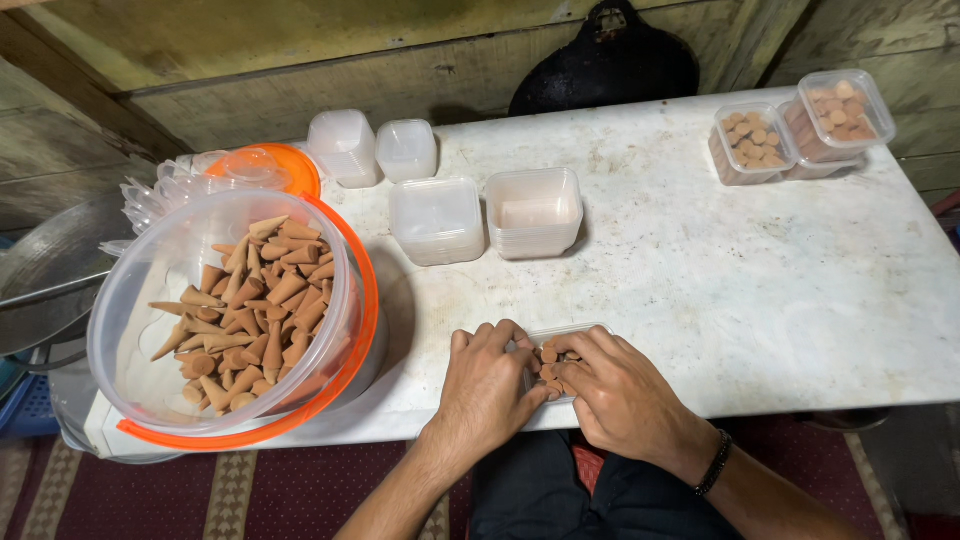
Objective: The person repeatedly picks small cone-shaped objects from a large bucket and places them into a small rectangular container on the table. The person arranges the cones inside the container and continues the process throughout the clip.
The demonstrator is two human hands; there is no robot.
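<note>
Both hands grasp a small box (pixel 560 335) of cones (pixel 549 356) at the table's (pixel 720 290) near edge: left hand (pixel 490 385), right hand (pixel 615 385). Bare tabletop to the right; tub (pixel 130 330) just left.

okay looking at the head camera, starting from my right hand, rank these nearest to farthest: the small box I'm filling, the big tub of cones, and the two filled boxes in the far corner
From the right hand:
1. Small clear box, under the fingers at the table's near edge, touching it.
2. Big orange-rimmed tub of cones, to the left, past the left hand.
3. Two filled boxes, at the far right corner of the table.
</note>
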